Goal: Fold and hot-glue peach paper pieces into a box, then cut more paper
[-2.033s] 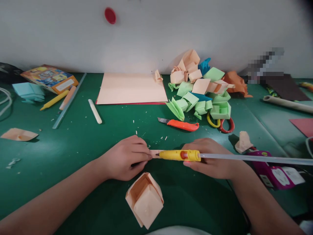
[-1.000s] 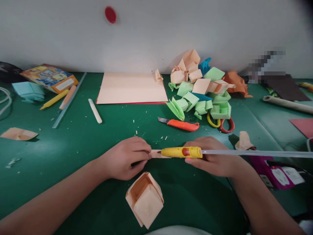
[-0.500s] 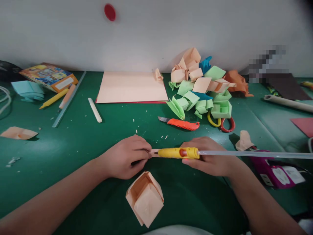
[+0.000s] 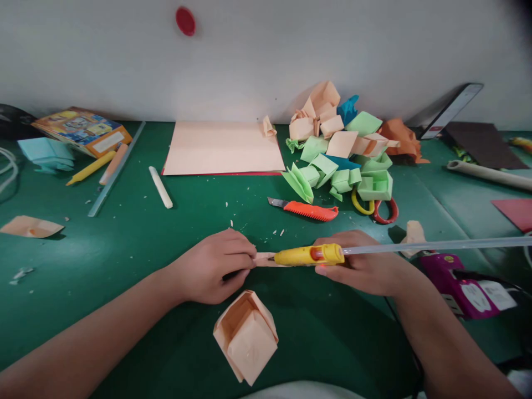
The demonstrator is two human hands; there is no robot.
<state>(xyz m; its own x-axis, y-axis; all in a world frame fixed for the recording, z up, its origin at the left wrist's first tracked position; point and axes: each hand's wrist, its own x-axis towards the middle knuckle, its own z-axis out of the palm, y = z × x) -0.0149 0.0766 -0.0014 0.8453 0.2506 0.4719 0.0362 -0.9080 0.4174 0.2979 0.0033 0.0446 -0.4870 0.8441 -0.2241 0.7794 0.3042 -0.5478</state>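
My right hand (image 4: 355, 263) is closed round a yellow hot glue gun (image 4: 310, 255), with a long clear glue stick (image 4: 432, 245) sticking out of its back. The gun's dark nozzle rests at a narrow strip of peach paper (image 4: 262, 259). Pinched in the fingers of my left hand (image 4: 216, 267) is the strip's left end, held low over the green table. Just below my left hand sits a folded peach paper box (image 4: 251, 346) with an open hollow in its top.
Beyond my hands lie an orange utility knife (image 4: 311, 210), scissors (image 4: 385, 211) and a heap of folded paper pieces (image 4: 343, 149). Peach sheets (image 4: 224, 149) lie at the back. A purple power strip (image 4: 446, 282) is beside my right wrist. A white stick (image 4: 160, 187) lies left.
The glue gun has slid a little to the right along the paper strip, baring more of it. The glue stick's far end has tipped up. My left hand stays put.
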